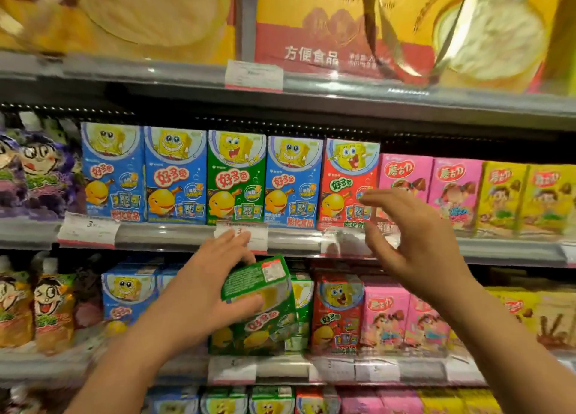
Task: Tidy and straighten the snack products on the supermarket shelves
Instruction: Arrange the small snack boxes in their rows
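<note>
The left hand [215, 276] grips a green snack box [258, 292], thumb on its front and fingers behind its top edge; the box is tilted, in front of the lower shelf's green boxes [299, 314]. The right hand [414, 236] holds nothing, with fingers spread wide and slightly bent, in front of the red box [346, 183] and the price rail [498, 248] of the middle shelf. On that shelf stand upright, side by side, three blue boxes [174, 177], one green box [237, 177], the red one, then pink boxes [448, 189] and yellow boxes [526, 201]. Purple pouches [31, 177] are at the far left.
</note>
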Motion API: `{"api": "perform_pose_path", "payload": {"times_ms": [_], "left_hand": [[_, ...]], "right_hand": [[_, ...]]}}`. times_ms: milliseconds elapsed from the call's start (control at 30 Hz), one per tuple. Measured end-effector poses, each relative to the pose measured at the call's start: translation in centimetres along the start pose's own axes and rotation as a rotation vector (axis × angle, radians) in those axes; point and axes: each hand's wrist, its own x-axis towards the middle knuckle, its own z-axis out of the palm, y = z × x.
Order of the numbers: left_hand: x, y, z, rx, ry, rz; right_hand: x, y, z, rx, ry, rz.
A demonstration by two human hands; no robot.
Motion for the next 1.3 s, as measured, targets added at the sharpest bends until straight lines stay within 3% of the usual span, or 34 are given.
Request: {"api": "perform_pose_path", "payload": {"times_ms": [233,500,667,767,900,1100,1200,1300], "left_hand": [[0.3,-1.5,0.6,-0.129,0.056,-0.044],[0.1,-2.6,-0.2,-0.277,0.001,-0.059],[0.0,-2.7,-0.1,-0.288,0.001,-0.058],[0.0,-2.8,0.1,-0.302,0.017,-0.083],[0.0,-2.6,0.2,-0.346,0.021,-0.134],[-0.5,-1.9,-0.2,-0.458,0.029,-0.19],[-2.1,-0.7,-0.2,-0.681,0.077,-0.228],[-4.3,0.1,0.7,-0.874,0.241,-0.349]], "right_hand": [[8.2,0.0,0.3,-0.203,-0.029,-0.234],[13.2,-1.9,2.7,-0.356,-0.268,-0.01],[12.6,-3.3,1.8,-0.272,-0.084,-0.083],[12.4,-3.7,0.4,-0.288,-0.098,-0.129],[11.9,-3.9,-1.2,-0.122,-0.116,-0.167],[9.1,-3.5,-2.6,0.003,0.113,-0.119],[6.5,-3.4,-3.7,0.196,0.212,0.005],[3.0,-3.1,-4.4,0.502,0.149,0.167]]}}
